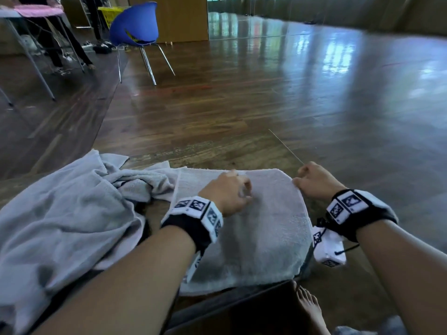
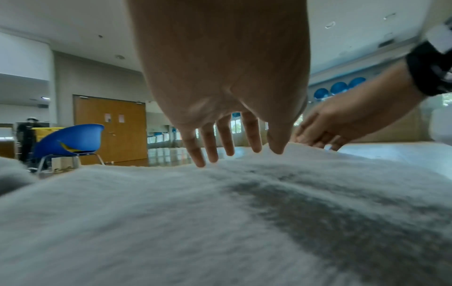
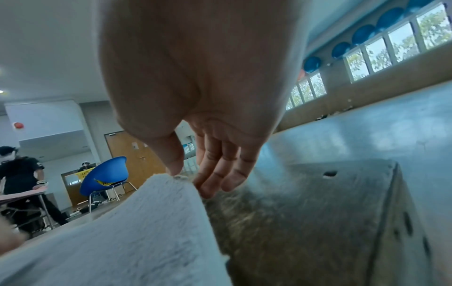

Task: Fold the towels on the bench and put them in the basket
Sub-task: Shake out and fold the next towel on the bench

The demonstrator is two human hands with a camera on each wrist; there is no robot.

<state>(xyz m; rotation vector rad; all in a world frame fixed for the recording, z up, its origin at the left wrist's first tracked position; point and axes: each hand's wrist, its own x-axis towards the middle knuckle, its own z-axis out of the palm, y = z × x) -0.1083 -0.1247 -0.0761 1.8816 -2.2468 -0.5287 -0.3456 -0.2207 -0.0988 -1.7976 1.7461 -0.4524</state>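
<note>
A grey towel point(image 1: 263, 228) lies folded flat on the bench point(image 3: 330, 203) in front of me. My left hand point(image 1: 244, 189) rests on its far middle part; in the left wrist view its straight fingers point(image 2: 208, 147) touch the cloth with their tips. My right hand point(image 1: 298, 180) is at the towel's far right corner. In the right wrist view the thumb point(image 3: 171, 158) sits on top of that corner and the fingers point(image 3: 215, 174) lie just past and under the edge, so the corner is pinched. A crumpled heap of grey towels point(image 1: 63, 213) lies to the left, touching the folded one.
Beyond the bench stretches a shiny wooden floor point(image 1: 266, 93). A blue chair point(image 1: 135, 27) stands far left, with a yellow basket point(image 1: 108, 13) behind it and a person at a table point(image 1: 29, 13). My bare foot point(image 1: 309, 308) shows at the bottom beside a dark box-like edge point(image 1: 242, 308).
</note>
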